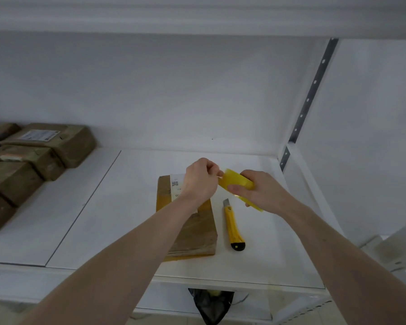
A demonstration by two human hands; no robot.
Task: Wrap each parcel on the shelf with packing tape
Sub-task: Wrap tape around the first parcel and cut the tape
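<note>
Right grip (256, 188) clasps the yellow tape roll (238, 184); left grip (201, 178) pinches its end, parcel (190, 228) beneath, knife (233, 227) just below.

Glossy translucent tape roll (236, 182); matt cardboard parcel (192, 233).

brown parcel (192, 233) flat on shelf (103, 219), yellow tape roll (236, 182) held

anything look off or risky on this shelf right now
The yellow utility knife lies beside the parcel with its blade tip out, pointing away from the person, just under the right hand holding the tape roll. Nothing else stands out.
</note>
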